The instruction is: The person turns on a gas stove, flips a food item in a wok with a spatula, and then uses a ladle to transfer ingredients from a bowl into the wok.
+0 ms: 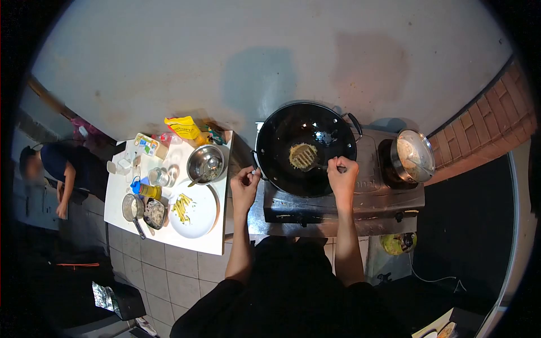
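Note:
A large black wok sits on the stove's left burner. My left hand is closed at the wok's left loop handle, fingers curled around its lower part. With my right hand I grip the handle of a slotted spatula, reaching over the wok's near right rim. The spatula's head lies flat in the wok on a small pile of pale golden, crumbly food. Most of the spatula's handle is hidden in my right hand.
A steel pot with pale contents stands on the right burner. On the white table at left are a plate with cut strips, a steel bowl, an oil bottle and jars. Another person stands far left.

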